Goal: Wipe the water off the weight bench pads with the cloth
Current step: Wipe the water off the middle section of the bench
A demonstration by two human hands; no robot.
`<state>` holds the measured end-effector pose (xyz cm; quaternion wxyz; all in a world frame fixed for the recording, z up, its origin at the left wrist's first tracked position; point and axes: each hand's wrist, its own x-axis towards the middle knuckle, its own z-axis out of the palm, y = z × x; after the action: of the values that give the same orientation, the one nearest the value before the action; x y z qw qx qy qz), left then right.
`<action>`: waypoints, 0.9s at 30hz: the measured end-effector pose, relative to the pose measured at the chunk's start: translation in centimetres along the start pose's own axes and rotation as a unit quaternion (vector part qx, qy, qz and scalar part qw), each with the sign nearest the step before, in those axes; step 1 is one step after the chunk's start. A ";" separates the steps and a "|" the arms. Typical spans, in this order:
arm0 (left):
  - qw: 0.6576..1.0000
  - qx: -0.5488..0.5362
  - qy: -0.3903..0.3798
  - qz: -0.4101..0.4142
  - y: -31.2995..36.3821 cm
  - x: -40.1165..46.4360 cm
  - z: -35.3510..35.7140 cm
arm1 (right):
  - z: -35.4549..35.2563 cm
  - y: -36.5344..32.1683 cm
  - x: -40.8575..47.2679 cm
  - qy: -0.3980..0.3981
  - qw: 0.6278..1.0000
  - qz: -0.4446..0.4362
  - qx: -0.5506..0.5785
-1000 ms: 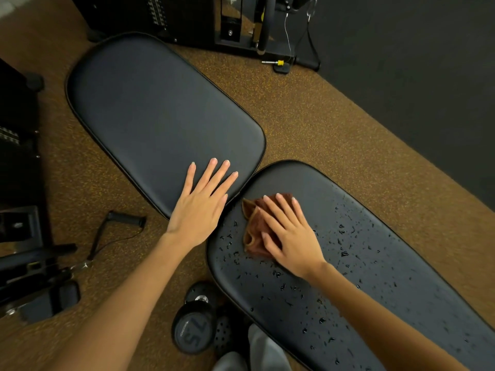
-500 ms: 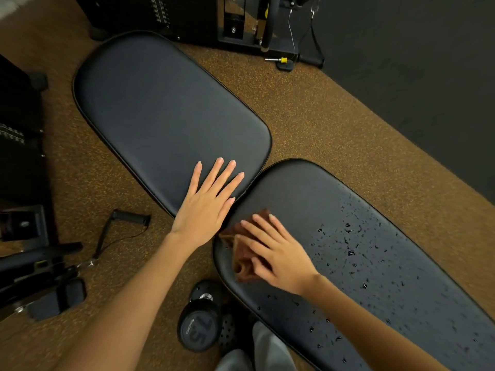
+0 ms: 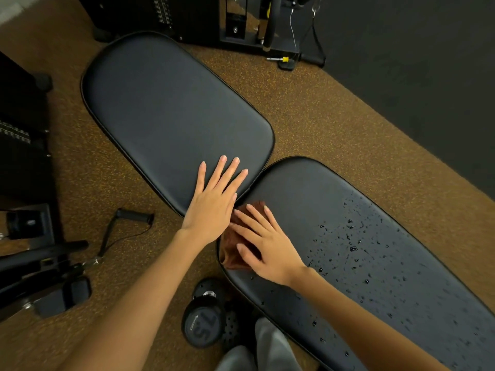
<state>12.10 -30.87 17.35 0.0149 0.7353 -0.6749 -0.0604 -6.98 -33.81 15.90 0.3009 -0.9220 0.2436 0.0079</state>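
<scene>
Left hand: the left hand (image 3: 211,207) lies flat, palm down, on the near corner of the upper pad (image 3: 171,113), fingers straight and slightly spread, pointing toward 1 o'clock; it holds nothing.
Right hand: the right hand (image 3: 267,247) presses down on the cloth (image 3: 230,253) with straight, fanned fingers pointing toward 10 o'clock — not curled round it, only pressing.
Cloth: brown and crumpled, on the lower pad (image 3: 375,263) at its end nearest the upper pad, reaching that pad's left edge; mostly covered by the right hand, with folds showing at 9 o'clock and 12 o'clock of the hand.
Hands together: the left thumb side and the right fingertips are just beside each other, above the seam between the two pads.
Upper pad: dark, matte, no drops visible on it; it runs from the centre toward 11 o'clock.
Lower pad: runs from the centre toward 4 o'clock — water drops (image 3: 351,245) are scattered at 3 o'clock of the right hand and on toward the far end, with a few small ones along the edge beside the right forearm.
Floor: brown speckled floor (image 3: 308,108) under both pads.
Dumbbell: a dumbbell (image 3: 201,325) marked 7.5 stands on the floor at 6 o'clock of the cloth.
Cable handle: a black cable handle (image 3: 134,216) lies at 9 o'clock of the left hand, well apart from it.
</scene>
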 end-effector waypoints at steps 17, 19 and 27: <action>0.984 -0.080 -0.066 -0.147 11.0 -6.4 3.6 | -1.7 6.6 -5.0 0.163 0.964 0.166 -0.126; 0.984 -0.078 -0.065 -0.143 11.0 -6.1 3.7 | -1.7 6.4 -4.8 0.169 0.963 0.169 -0.121; 0.992 -0.101 -0.053 -0.057 10.6 -6.3 4.2 | -1.6 6.6 -4.7 0.199 0.964 0.156 -0.076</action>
<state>0.66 -25.25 14.73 0.0499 0.7629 -0.6225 -0.1675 -14.35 -37.20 14.31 0.1701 -0.8757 0.4382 -0.1104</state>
